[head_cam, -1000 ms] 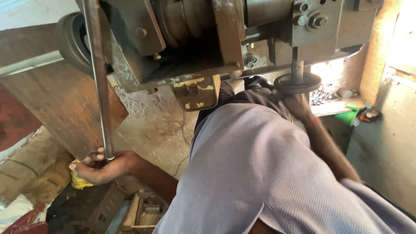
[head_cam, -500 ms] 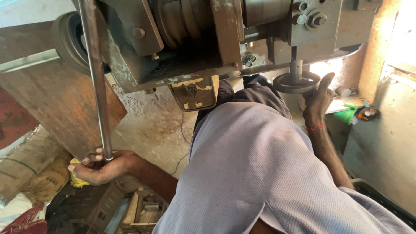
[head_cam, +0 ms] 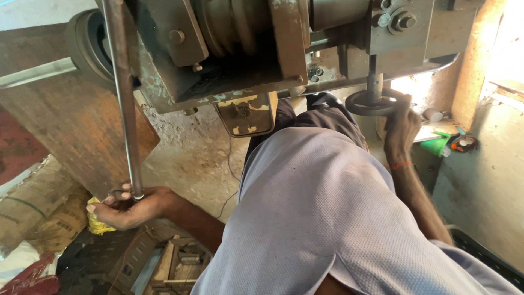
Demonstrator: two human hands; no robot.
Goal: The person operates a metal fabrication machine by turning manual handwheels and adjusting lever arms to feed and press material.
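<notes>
I look down along my own body under a big worn metal machine (head_cam: pixel 234 60). My left hand (head_cam: pixel 128 206) grips the lower end of a long steel rod (head_cam: pixel 123 98) that runs up past the machine's left side. My right hand (head_cam: pixel 401 123) is closed on the rim of a small black handwheel (head_cam: pixel 371 102) hanging on a shaft below the machine's right part. My grey shirt fills the middle of the view.
A wooden board (head_cam: pixel 82 131) leans at the left, with sacks (head_cam: pixel 33 207) below it. Wooden scraps and a dark metal piece (head_cam: pixel 164 262) lie near my feet. A green object (head_cam: pixel 436 145) and clutter sit on a ledge at right. A black crate edge (head_cam: pixel 480 254) shows lower right.
My right hand went from open beside the handwheel to gripping its rim. My left hand stays on the rod's lower end.
</notes>
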